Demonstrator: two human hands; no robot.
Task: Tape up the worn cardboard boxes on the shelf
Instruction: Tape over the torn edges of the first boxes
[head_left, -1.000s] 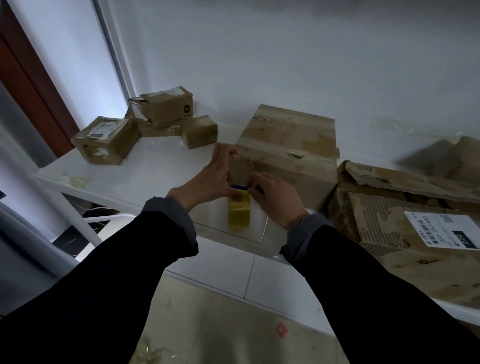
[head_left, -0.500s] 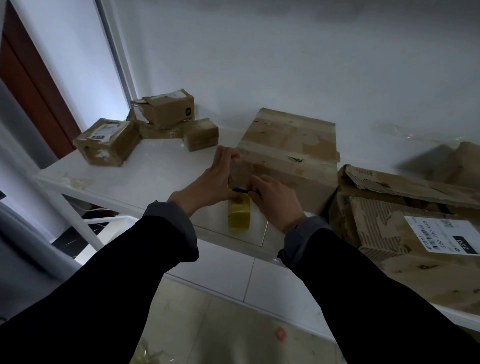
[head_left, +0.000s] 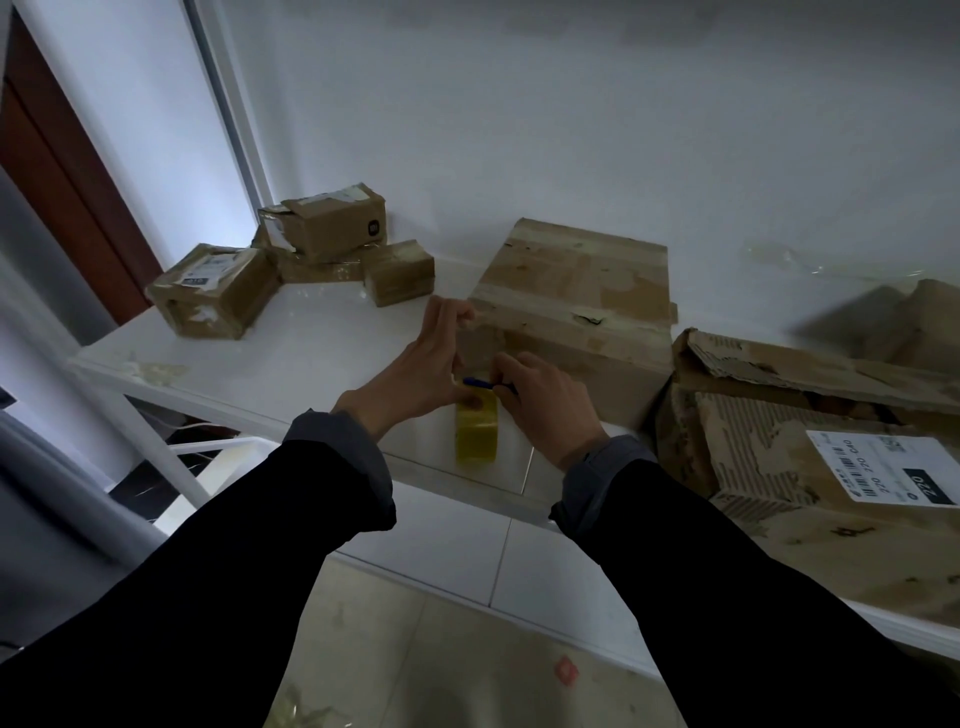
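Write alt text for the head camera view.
Two hands work at a large worn cardboard box on a white shelf: the left hand pinches tape, the right hand holds a blue tool over a yellowish tape roll.

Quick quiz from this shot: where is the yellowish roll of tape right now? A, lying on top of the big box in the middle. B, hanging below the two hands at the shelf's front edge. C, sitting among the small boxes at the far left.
B: the tape roll hangs just under the left hand and right hand, in front of the shelf edge, not on the big box.
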